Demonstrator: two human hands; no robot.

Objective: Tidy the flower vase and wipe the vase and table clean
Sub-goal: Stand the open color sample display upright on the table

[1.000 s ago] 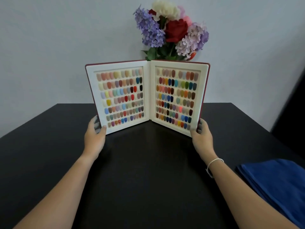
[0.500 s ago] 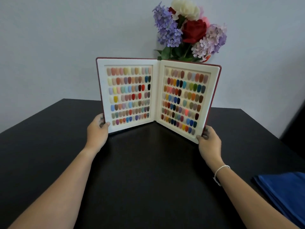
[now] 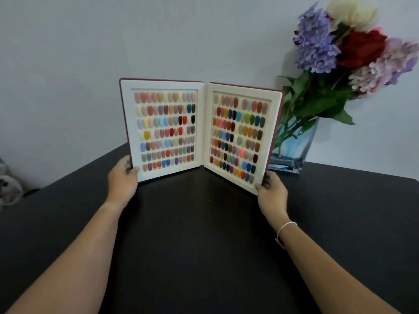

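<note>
While the flower vase (image 3: 294, 146) stands beyond and just to the outside of my right hand (image 3: 271, 191), near the wall, its clear blue glass holds green stems topped with purple, red and cream flowers (image 3: 353, 44). Part of its lower side is hidden behind an open display book (image 3: 201, 130) that stands upright on the black table (image 3: 204, 257) like a folding screen, each white page set with rows of coloured nail samples. My left hand (image 3: 123, 177) is closed on the book's lower outer corner on that side, thumb in front and fingers behind, and my right hand is closed the same way on the opposite lower corner. I judge that I hold both corners so the book stays balanced and can be shifted clear of the vase, leaving room to reach it. A thin white bracelet (image 3: 284, 230) circles my right wrist. No cloth is visible near either hand.
</note>
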